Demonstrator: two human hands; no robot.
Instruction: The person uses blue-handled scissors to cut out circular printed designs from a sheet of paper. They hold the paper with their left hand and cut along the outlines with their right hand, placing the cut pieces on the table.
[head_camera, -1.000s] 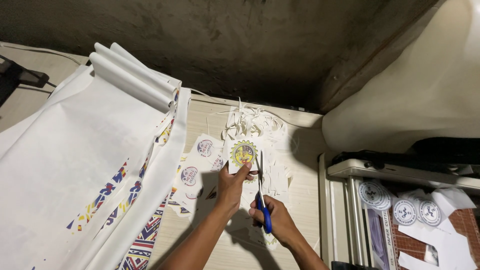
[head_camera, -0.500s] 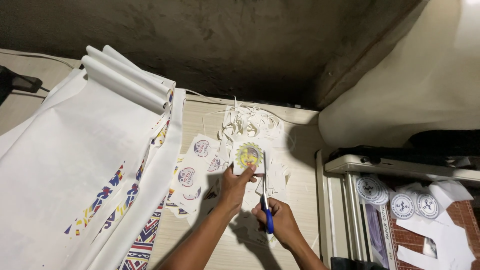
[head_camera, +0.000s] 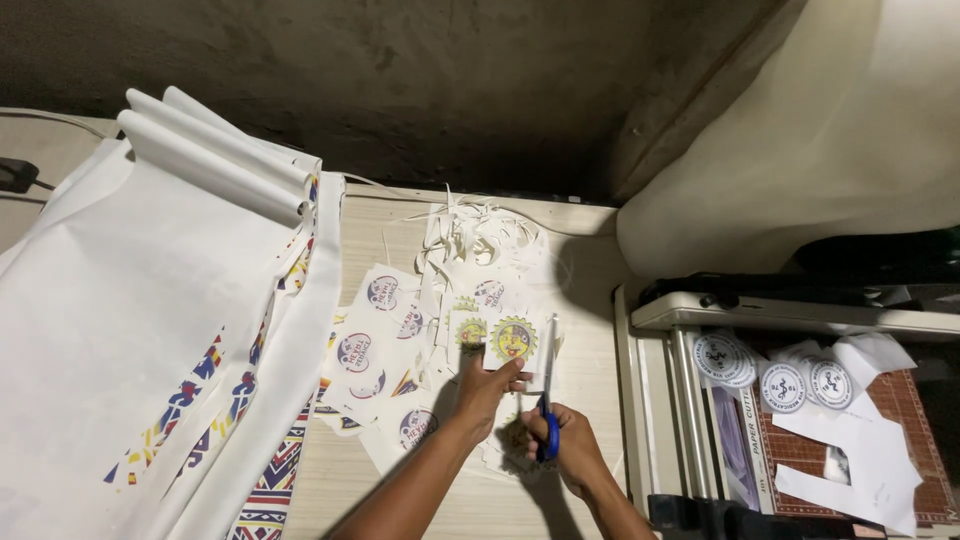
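The left hand (head_camera: 487, 388) is pinching the printed sticker sheet (head_camera: 503, 340) while the right hand (head_camera: 565, 452), clamped on blue-handled scissors (head_camera: 547, 400), is risking clipping the round design just beside the thumb if the sheet is slipping.

The left hand (head_camera: 487, 388) is pinching the lower edge of a white paper sheet printed with round yellow-and-green sun emblems (head_camera: 505, 340), holding it up over the pale wooden tabletop (head_camera: 590, 300). The right hand (head_camera: 565, 450) is gripping blue-handled steel scissors (head_camera: 547, 400), their blades pointing up along the sheet's right edge. Cut round stickers (head_camera: 375, 340) and a heap of thin white paper trimmings (head_camera: 480, 235) are lying beside large white printed rolls (head_camera: 200, 170). A paper trimmer (head_camera: 800, 400) is sitting at right.
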